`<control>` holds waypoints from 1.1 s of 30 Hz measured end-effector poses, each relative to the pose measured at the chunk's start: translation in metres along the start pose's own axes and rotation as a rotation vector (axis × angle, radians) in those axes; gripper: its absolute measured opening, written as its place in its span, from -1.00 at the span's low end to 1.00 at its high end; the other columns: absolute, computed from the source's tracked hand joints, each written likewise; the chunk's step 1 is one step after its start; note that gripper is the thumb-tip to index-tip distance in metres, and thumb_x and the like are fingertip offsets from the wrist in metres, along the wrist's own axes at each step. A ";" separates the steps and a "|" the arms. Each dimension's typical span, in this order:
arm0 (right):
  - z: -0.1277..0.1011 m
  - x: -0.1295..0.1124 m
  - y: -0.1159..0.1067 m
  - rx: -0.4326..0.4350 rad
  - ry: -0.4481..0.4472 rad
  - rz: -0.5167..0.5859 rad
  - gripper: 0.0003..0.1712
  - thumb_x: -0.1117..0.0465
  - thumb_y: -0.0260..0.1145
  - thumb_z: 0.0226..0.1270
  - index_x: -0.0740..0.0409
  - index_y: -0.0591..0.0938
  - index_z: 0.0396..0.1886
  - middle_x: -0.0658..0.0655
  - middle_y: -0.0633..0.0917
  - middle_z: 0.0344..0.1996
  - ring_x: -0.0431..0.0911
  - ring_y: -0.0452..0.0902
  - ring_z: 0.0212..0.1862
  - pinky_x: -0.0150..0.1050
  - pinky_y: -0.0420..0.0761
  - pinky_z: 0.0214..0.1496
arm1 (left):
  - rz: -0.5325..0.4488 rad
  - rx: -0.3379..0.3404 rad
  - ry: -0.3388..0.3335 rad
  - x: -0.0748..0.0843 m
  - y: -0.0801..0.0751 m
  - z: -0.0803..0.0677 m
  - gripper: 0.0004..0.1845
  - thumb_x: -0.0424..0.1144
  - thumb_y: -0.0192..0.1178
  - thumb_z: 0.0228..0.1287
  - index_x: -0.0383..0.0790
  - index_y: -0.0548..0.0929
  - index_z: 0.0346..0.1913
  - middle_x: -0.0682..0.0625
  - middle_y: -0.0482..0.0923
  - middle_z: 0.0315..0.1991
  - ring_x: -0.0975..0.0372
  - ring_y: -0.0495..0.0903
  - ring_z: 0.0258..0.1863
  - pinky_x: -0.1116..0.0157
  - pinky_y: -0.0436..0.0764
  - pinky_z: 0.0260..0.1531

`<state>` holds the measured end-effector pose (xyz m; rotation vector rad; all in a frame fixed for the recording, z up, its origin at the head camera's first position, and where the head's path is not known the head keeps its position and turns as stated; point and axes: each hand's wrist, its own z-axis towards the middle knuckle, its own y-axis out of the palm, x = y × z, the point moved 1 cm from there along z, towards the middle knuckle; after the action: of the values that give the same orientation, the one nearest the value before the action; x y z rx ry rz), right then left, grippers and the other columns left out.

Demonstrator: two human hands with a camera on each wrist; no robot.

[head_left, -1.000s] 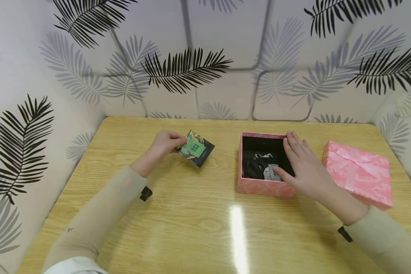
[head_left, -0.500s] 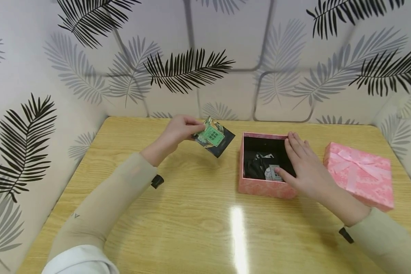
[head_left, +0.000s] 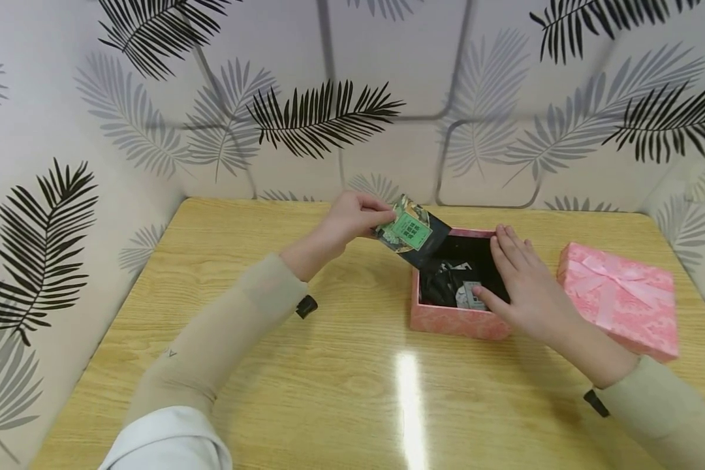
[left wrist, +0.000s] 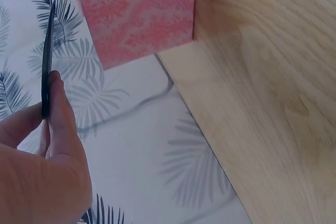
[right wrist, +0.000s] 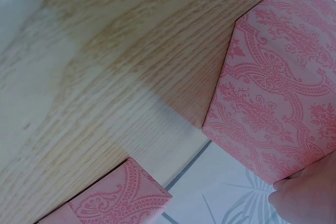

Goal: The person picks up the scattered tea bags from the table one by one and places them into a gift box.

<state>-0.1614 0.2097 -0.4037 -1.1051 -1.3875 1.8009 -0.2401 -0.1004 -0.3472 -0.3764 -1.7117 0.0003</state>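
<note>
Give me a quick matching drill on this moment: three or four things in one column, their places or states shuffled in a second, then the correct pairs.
Things:
1. green-labelled packet
2. pink box
3. pink lid
4. right hand

Places or states:
A. lies on the table, right of the box
B. open, dark packets inside
C. pinched by the left hand, above the box's left rim
D. rests on the box's right side

Pairs: 1-C, 2-B, 3-A, 4-D

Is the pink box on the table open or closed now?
Open. The pink box shows its dark inside, and its lid lies apart on the table.
</note>
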 end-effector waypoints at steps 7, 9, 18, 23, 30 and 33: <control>0.000 0.000 0.000 0.017 -0.011 -0.008 0.08 -0.21 0.23 0.57 0.50 0.08 0.66 0.47 0.00 0.70 0.33 -0.14 0.73 0.19 -0.17 0.79 | 0.071 -0.023 -0.004 0.003 0.023 0.006 -0.76 -0.32 0.40 0.44 -0.40 0.81 0.05 -0.27 0.80 0.06 0.34 0.67 -0.34 0.34 0.77 -0.28; 0.001 0.000 0.000 0.018 -0.012 -0.005 0.08 -0.21 0.23 0.57 0.50 0.08 0.66 0.47 0.00 0.70 0.33 -0.14 0.73 0.19 -0.18 0.79 | 0.084 -0.034 0.007 0.003 0.028 0.007 -0.76 -0.33 0.40 0.43 -0.40 0.82 0.04 -0.28 0.80 0.05 0.32 0.69 -0.31 0.34 0.78 -0.28; -0.002 0.001 0.000 0.010 -0.006 0.001 0.08 -0.24 0.18 0.60 0.50 0.05 0.66 0.45 -0.03 0.71 0.31 -0.18 0.74 0.13 -0.25 0.80 | 0.204 -0.099 0.051 0.004 0.049 0.010 -0.76 -0.31 0.42 0.42 -0.36 0.82 0.04 -0.23 0.82 0.03 0.06 0.81 -0.03 0.38 0.78 -0.23; -0.001 0.001 -0.001 0.011 -0.008 0.009 0.08 -0.24 0.17 0.61 0.50 0.04 0.66 0.45 -0.04 0.71 0.31 -0.19 0.74 0.16 -0.23 0.79 | 0.311 -0.131 0.127 0.008 0.060 0.012 -0.77 -0.26 0.44 0.41 -0.31 0.83 0.02 -0.18 0.83 0.01 0.09 0.81 -0.02 0.47 0.69 -0.26; 0.001 0.001 -0.001 0.010 -0.011 0.001 0.09 -0.24 0.20 0.60 0.50 0.06 0.66 0.47 -0.02 0.70 0.33 -0.15 0.73 0.24 -0.14 0.77 | 0.499 -0.140 0.222 0.011 0.073 0.016 -0.81 -0.21 0.43 0.43 -0.25 0.86 -0.04 -0.09 0.86 -0.06 0.17 0.80 -0.07 0.51 0.64 -0.24; 0.001 0.002 0.000 0.012 -0.014 0.000 0.10 -0.26 0.20 0.59 0.51 0.07 0.66 0.47 -0.01 0.70 0.34 -0.14 0.73 0.23 -0.14 0.77 | 0.548 -0.137 0.238 0.010 0.077 0.018 -0.82 -0.22 0.43 0.43 -0.24 0.86 -0.04 -0.07 0.86 -0.08 0.18 0.80 -0.09 0.50 0.64 -0.21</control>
<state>-0.1627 0.2109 -0.4038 -1.0883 -1.3826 1.8184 -0.2391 -0.0215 -0.3574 -0.9022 -1.3340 0.2305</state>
